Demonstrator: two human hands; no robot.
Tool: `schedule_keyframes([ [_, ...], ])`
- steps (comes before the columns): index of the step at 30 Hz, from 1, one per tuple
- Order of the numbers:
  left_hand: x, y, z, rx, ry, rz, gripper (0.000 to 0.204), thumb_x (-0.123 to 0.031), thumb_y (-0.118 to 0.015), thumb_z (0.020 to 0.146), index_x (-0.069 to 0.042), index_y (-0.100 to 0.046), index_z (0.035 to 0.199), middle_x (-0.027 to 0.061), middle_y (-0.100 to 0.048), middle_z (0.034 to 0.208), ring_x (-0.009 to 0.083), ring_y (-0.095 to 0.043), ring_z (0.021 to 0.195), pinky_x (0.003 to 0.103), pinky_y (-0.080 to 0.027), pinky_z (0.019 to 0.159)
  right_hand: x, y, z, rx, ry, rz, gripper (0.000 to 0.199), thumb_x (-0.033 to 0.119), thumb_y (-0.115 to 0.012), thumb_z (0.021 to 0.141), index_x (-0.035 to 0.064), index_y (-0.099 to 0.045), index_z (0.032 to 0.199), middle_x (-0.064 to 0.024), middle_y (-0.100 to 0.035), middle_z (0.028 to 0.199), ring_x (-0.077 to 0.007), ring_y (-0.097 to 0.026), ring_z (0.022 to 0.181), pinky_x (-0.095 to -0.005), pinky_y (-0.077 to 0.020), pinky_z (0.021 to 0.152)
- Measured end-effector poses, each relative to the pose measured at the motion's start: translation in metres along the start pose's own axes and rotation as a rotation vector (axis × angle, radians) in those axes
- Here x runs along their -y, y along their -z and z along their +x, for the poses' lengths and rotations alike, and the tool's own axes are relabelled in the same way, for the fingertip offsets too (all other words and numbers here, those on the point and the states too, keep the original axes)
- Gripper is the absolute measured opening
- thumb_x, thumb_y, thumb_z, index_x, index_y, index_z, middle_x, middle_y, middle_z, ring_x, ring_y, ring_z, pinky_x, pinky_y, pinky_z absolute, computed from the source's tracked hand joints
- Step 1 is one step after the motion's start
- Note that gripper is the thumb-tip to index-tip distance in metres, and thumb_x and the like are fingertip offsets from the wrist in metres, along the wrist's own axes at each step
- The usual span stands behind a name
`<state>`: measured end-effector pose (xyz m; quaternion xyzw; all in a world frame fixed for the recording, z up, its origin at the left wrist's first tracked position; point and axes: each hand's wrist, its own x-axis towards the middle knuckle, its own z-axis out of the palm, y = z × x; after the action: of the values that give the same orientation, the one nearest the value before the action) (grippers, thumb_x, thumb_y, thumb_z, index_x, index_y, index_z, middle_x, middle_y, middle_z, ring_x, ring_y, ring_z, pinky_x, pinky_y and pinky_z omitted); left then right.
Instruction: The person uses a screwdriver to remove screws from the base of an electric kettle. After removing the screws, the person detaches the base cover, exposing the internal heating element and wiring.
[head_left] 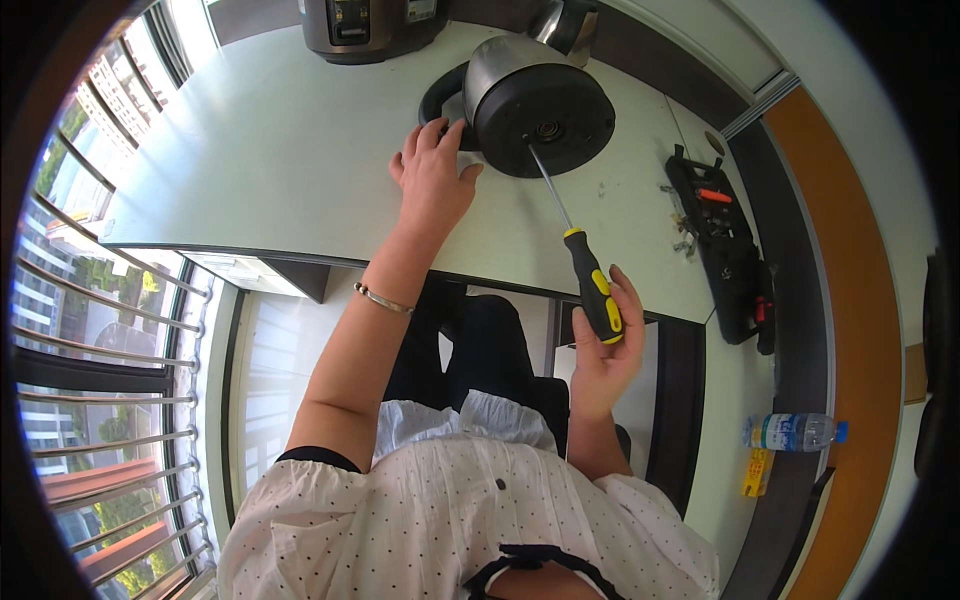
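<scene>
So the right hand [604,372] has its fingers wrapped round a black-and-yellow screwdriver [587,275], its thin metal shaft reaching ahead of them to a tipped silver kettle's round black base [575,115]. Left hand [435,185] fingers are at the curved black handle [437,97], can't tell if gripping.

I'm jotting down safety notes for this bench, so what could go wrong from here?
The black-and-yellow screwdriver, held in the right hand, meets the round black base at a slant, so its tip might slip. The silver metal kettle lies on its side with the left hand at its curved black handle; it could roll if unsteadied. Small loose metal pieces beside the black tool case could get lost.
</scene>
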<state>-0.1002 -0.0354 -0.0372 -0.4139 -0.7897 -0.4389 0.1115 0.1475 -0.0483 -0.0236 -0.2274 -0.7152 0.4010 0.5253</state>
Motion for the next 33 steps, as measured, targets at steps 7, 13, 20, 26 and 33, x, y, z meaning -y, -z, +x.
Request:
schedule_keyframes([
  [7,-0.0005,-0.0019,0.0007,-0.055,-0.028,0.002,0.052,-0.032,-0.07,0.075,-0.007,-0.055,0.119,0.0123,-0.049,0.126,0.0297,-0.038,0.122,0.051,-0.024,0.098,0.0013,-0.0019,0.0038,-0.093,-0.226,0.347,0.049,-0.003,-0.056,0.085,0.002,-0.037,0.13,-0.0162,-0.044,0.13,-0.0169,-0.054,0.097,-0.027,-0.0492,0.075],
  [13,-0.0018,-0.0024,0.0016,-0.076,-0.028,0.029,0.05,-0.037,-0.067,0.078,-0.006,-0.058,0.116,0.0109,-0.051,0.123,0.029,-0.041,0.12,0.052,-0.025,0.097,0.0019,-0.0012,0.0043,-0.104,-0.286,0.474,0.047,-0.001,-0.052,0.088,0.0017,-0.034,0.131,-0.0153,-0.048,0.119,-0.0152,-0.053,0.078,-0.0265,-0.0476,0.064],
  [20,-0.0025,-0.001,0.0016,-0.07,-0.015,0.079,0.049,-0.038,-0.066,0.078,-0.008,-0.059,0.116,0.0081,-0.053,0.123,0.027,-0.044,0.118,0.044,-0.027,0.097,-0.0032,0.0007,0.0071,-0.063,-0.128,0.186,0.034,0.002,-0.052,0.089,-0.0004,-0.044,0.121,-0.0167,-0.048,0.124,-0.0122,-0.051,0.071,-0.0235,-0.0455,0.066],
  [26,-0.003,-0.0012,0.0019,-0.07,-0.015,0.079,0.049,-0.038,-0.066,0.078,-0.008,-0.059,0.116,0.008,-0.052,0.124,0.027,-0.045,0.117,0.044,-0.027,0.096,-0.0064,-0.0051,0.0033,-0.052,0.157,-0.086,0.037,-0.007,-0.058,0.081,-0.003,-0.048,0.116,-0.0207,-0.046,0.126,-0.0225,-0.052,0.106,-0.0283,-0.0446,0.085],
  [33,-0.0014,0.0,0.001,-0.059,-0.021,0.035,0.049,-0.035,-0.066,0.079,-0.006,-0.057,0.116,0.0107,-0.05,0.124,0.0279,-0.042,0.119,0.052,-0.025,0.096,-0.0025,-0.0041,0.0067,0.015,0.242,-0.205,0.03,-0.007,-0.056,0.081,-0.0003,-0.054,0.11,-0.0213,-0.047,0.124,-0.0219,-0.057,0.093,-0.0284,-0.0499,0.072],
])
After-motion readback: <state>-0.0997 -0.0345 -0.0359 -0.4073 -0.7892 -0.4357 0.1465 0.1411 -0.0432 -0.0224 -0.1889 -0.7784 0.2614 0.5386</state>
